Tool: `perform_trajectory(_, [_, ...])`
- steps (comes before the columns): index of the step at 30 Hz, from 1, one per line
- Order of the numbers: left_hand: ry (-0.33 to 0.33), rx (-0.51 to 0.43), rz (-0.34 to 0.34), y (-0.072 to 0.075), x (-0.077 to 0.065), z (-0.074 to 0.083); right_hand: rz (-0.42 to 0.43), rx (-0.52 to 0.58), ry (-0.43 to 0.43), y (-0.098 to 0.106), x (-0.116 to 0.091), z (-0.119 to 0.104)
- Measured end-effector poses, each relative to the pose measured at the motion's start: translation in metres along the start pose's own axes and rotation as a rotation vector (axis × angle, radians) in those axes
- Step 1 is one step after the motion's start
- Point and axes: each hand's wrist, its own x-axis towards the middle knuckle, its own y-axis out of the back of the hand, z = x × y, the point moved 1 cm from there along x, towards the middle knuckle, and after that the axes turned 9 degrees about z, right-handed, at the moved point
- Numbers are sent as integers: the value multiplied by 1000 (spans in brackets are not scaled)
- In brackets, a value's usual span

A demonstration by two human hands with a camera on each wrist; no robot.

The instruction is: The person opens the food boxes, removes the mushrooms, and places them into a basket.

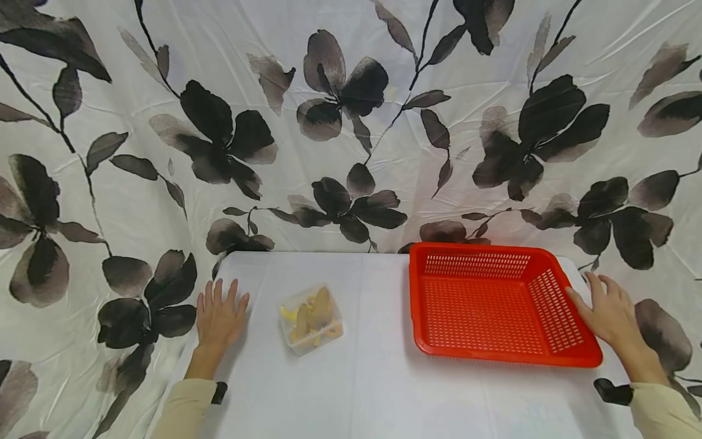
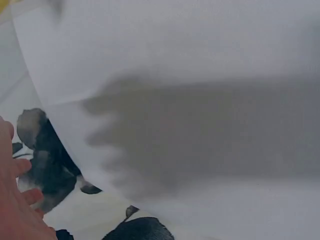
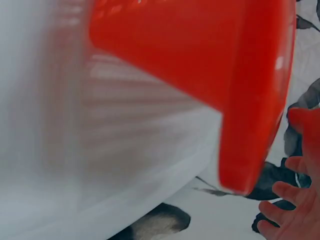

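Note:
My left hand [image 1: 221,317] is at the table's left side with its fingers straight and spread, holding nothing. In the left wrist view its fingers [image 2: 21,167] show at the lower left, beyond the hand's shadow. A red perforated plastic basket [image 1: 477,352] sits at the right of the table. Just off its right side is my right hand [image 1: 611,308], fingers loosely extended and the thumb close to the rim; whether it touches cannot be told. The right wrist view shows the basket's rim [image 3: 255,100] beside the hand [image 3: 300,210].
A small clear plastic box [image 1: 298,347] holding several tan and yellow pieces stands on the white table [image 1: 378,390], between my left hand and the basket. A white cloth with dark flowers [image 1: 351,140] hangs behind the table and shows around its sides.

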Motion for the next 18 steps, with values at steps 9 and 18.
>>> perform_trajectory(9, [43,-36,-7,6,-4,11,79,42,40,3,-6,-31])
perform_trajectory(18, [90,-109,43,8,-4,28,152,108,79,4,-10,-61])
